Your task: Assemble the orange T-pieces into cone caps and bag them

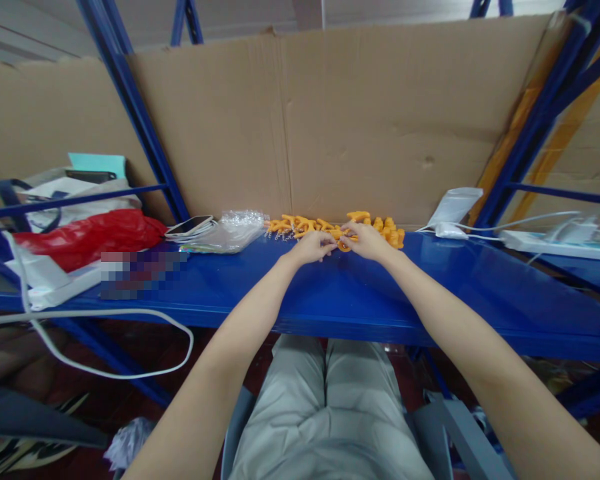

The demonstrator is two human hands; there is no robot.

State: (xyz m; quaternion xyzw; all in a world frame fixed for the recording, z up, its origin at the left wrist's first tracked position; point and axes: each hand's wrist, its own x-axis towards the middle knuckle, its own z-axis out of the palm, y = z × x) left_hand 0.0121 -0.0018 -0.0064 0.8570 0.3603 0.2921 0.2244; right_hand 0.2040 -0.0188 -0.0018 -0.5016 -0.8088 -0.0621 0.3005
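Both my hands meet over the blue shelf in front of a row of small orange plastic pieces. My right hand (366, 241) has its fingers closed on a small round orange piece (345, 246). Right beside that piece is my left hand (312, 247), its fingers bent together in a pinch; what lies between them is too small to make out. Behind the left hand lie orange figure-like pieces (304, 224) with thin metal chains. More orange pieces (391, 232) are bunched together just beyond the right hand.
Left of the orange row lie clear plastic bags (237, 232) and a phone-like device (190, 227). A red bag (97, 237) and a white power strip (67, 287) sit farther left. At right are a white packet (453, 212) and cables. Cardboard (380, 120) backs the blue shelf (353, 300).
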